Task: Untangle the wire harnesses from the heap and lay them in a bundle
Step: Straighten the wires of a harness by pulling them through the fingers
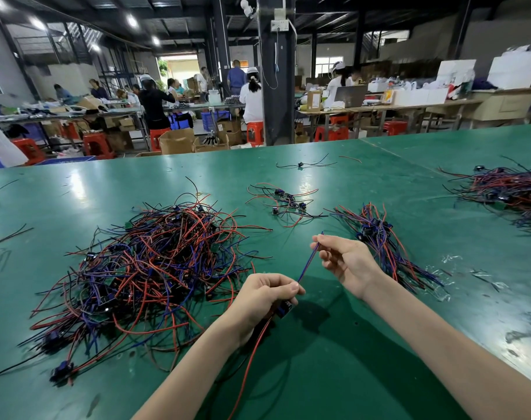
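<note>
The likeliest trouble is the red tail that drops from the left hand toward 6 o'clock. It passes close to the loose ends of the heap at 9 o'clock, and a quick lift could hook one of those strands and drag more wires out with it. A hard pull between the two hands could also strain the leads where they meet the small blue part, which looks like the weakest spot. If the harness goes down crosswise on the bundle at 1 o'clock, that bundle loses its order.

The harness in hand is held above the green table, its blue and red leads drawn taut on a slant between the hands. The left hand is curled closed around the end with the blue part, thumb and forefinger pinching the leads where they leave the fist. The right hand is higher, toward 2 o'clock from the left, palm turned inward. Its thumb and forefinger nip the far end of the leads and its other fingers are loosely bent. Both forearms come in from 5 and 6 o'clock. A small loose group of harnesses lies at 12 o'clock
</note>
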